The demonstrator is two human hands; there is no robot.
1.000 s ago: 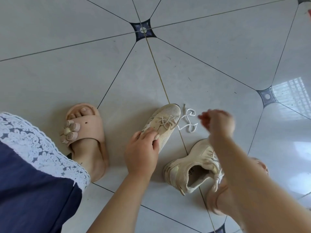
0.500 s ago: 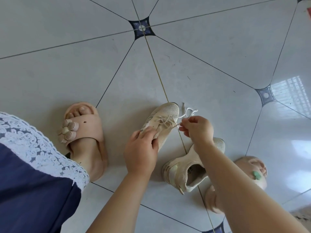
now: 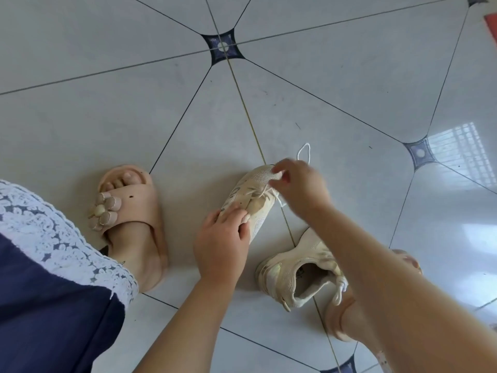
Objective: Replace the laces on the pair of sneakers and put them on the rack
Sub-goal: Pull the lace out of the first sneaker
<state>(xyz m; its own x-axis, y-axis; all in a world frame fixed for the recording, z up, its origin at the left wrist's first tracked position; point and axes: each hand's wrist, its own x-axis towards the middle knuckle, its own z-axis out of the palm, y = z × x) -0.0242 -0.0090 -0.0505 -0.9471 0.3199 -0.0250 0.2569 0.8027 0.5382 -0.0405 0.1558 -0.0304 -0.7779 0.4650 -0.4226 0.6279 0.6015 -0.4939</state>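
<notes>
L hand grips the sneaker round its rear half. Its fingers are curled over the upper by the eyelets, and the heel is hidden under the palm. The toe points away from the person. I can't tell whether the sole rests on the floor or hangs just above it.

R hand sits over the toe, fingers curled & pinching the lace. Motion blur smears the fingertips, so the exact pinch point is unclear. One thin loop of lace pokes out beyond the hand. A short strand runs from the front eyelets up to the fingers, and another bit shows under the hand at the sneaker's right side. I can't make out how many eyelets are threaded.

The 2nd sneaker lies on the floor near & to the right of the first, its opening facing the camera. Its front & most of its lacing are covered by the R forearm.

Left of the sneaker & apart from it is a pink slipper w/ a flower ornament, foot inside. The other slipper is mostly behind the R forearm; only the heel side & a sliver of the front show. A dark skirt w/ a white trim is cut off by the left & bottom edges. A red strip sits at the top-right edge, too cropped to identify.
</notes>
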